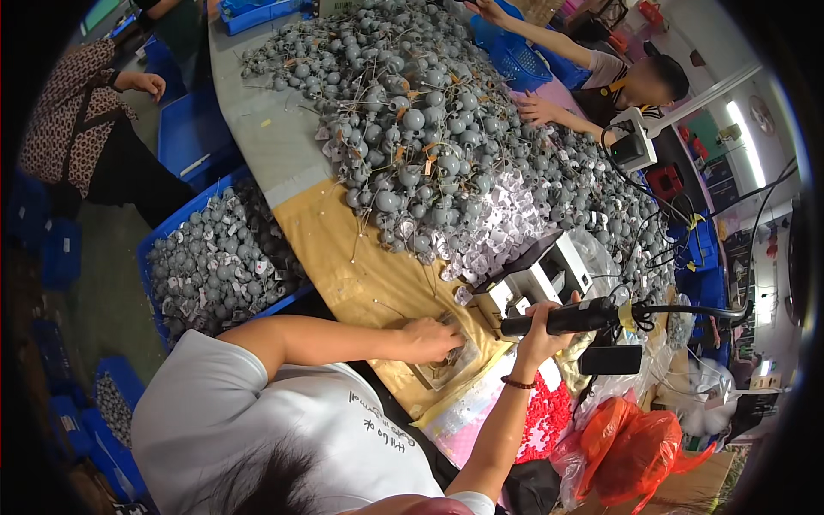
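My right hand point(542, 342) is wrapped round a black electric screwdriver point(571, 318), its cable running off to the right. The tool lies roughly level, its front end beside a small white-and-beige box-shaped machine point(508, 302) with a dark cover. To the left, my left hand point(429, 341) is low over the tan table covering point(330, 249), its fingers bent together at a small flat clear-and-brown piece point(451, 365). Whatever the fingertips hold is too small to name. Beyond both hands rises a large heap of grey ball-shaped parts point(412, 120) with clear plastic pieces point(498, 223) at its near edge.
A blue crate point(153, 279) full of grey parts stands left of the table. Red small parts point(542, 421) and a red plastic bag point(631, 451) lie at the right. A phone-like dark device point(610, 360) sits below the screwdriver. Two people point(73, 129) point(635, 81) are across and left.
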Demonstrator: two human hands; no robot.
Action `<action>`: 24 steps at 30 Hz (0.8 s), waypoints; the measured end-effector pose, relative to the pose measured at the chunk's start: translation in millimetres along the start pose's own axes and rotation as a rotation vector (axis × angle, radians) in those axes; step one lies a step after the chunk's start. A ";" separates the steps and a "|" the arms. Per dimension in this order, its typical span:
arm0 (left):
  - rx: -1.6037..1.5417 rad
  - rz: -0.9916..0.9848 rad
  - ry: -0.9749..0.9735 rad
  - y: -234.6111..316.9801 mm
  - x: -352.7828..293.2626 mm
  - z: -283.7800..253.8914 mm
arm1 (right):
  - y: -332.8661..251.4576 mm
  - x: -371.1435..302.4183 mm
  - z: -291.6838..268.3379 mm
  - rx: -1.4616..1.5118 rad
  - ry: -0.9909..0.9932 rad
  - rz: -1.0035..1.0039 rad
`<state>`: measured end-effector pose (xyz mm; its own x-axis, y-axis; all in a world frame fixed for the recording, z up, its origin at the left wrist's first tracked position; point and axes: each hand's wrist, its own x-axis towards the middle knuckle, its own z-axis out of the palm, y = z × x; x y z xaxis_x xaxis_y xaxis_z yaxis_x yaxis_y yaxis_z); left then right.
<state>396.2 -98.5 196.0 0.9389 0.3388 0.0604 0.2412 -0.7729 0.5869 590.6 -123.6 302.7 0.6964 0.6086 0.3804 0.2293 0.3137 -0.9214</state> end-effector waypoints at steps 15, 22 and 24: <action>-0.051 -0.094 -0.112 7.9 1.9 -15.1 | -44.3 -55.4 -6.8 0.183 -0.031 0.087; 0.010 -0.021 0.061 6.8 1.1 -6.8 | -26.2 -77.2 -7.7 0.097 -0.078 0.047; 0.011 0.005 0.103 4.3 2.1 -4.9 | -25.2 -79.4 -4.7 0.156 -0.058 0.070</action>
<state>397.9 -98.5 202.6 0.9101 0.3877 0.1467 0.2394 -0.7806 0.5774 532.7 -183.3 295.3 0.6655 0.6726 0.3237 0.0703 0.3753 -0.9242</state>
